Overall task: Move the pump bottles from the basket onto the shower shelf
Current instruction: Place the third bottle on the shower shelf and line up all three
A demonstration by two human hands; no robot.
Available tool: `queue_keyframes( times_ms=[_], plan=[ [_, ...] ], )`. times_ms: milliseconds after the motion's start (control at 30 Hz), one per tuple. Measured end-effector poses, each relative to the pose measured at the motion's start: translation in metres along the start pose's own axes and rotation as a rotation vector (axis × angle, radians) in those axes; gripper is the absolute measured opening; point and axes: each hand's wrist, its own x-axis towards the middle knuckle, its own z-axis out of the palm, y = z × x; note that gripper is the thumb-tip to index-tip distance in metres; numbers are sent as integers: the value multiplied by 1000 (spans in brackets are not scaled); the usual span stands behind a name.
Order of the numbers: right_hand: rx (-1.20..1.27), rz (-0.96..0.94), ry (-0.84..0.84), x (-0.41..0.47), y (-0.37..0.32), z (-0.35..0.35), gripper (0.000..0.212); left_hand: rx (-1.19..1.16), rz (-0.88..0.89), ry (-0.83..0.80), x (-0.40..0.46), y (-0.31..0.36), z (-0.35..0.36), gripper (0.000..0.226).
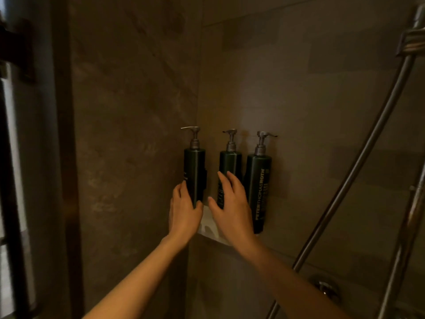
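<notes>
Three dark green pump bottles with silver pumps stand upright on a white corner shower shelf (pixel 208 223). My left hand (pixel 184 212) is wrapped around the lower part of the left bottle (pixel 195 166). My right hand (pixel 232 210) reaches up with fingers spread, lying against the front of the middle bottle (pixel 230 163); whether it grips is unclear. The right bottle (pixel 258 180), with white lettering down its side, stands untouched beside that hand. No basket is in view.
Brown tiled walls meet in the corner behind the shelf. A metal shower hose (pixel 358 166) curves down at the right beside a vertical rail (pixel 404 231). A round metal fitting (pixel 326 287) sits low on the right wall. A glass door frame (pixel 13 180) runs down the left edge.
</notes>
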Motion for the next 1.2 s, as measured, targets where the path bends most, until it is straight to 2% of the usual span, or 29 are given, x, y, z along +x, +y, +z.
queue_keyframes(
  times_ms=[267, 467, 600, 833, 1100, 1200],
  plan=[
    [-123, 262, 168, 37, -9, 39, 84, -200, 18, -74, 41, -29, 10, 76],
    [-165, 299, 385, 45, -4, 53, 77, -358, 13, -64, 56, -39, 24, 74],
    [-172, 292, 405, 46, -5, 60, 76, -366, 15, -18, 59, -40, 30, 73],
    [-149, 396, 453, 55, -3, 65, 88, -313, 34, 14, 68, -40, 32, 71],
    [-94, 425, 354, 63, -5, 73, 86, -265, 29, 47, 77, -42, 35, 70],
    [-54, 430, 346, 65, -4, 74, 86, -341, 48, 34, 79, -43, 36, 65]
  ],
)
